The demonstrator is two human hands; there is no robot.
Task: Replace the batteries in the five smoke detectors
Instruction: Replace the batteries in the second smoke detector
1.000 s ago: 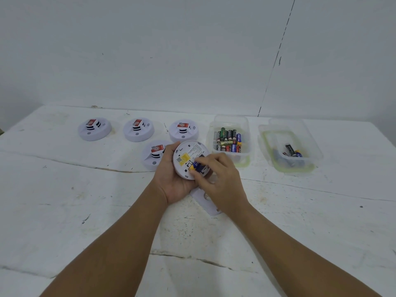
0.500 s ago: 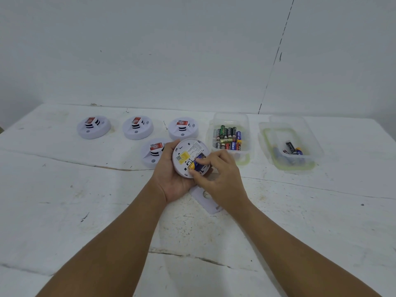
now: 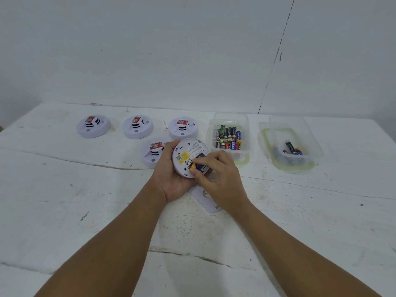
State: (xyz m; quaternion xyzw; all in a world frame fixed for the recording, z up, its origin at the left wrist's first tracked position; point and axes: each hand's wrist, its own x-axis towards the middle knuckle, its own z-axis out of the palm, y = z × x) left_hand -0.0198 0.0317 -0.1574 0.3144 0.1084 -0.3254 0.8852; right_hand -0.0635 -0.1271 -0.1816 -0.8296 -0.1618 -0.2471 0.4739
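Left hand [image 3: 171, 179] cupped under smoke detector [image 3: 189, 157], fingers curled round its left rim; back side up, tilted toward camera, held above table [image 3: 64, 200] near centre. Right hand [image 3: 222, 179] fingers curled, thumb and forefinger pinching blue-and-yellow battery [image 3: 198, 165] at open compartment. Detached cover plate [image 3: 203, 200] flat on table beneath right hand. Four other detectors [image 3: 137, 127] face up, far left. Tub of batteries [image 3: 230, 133] just right of held detector; second tub [image 3: 293, 146] farther right, few batteries inside.
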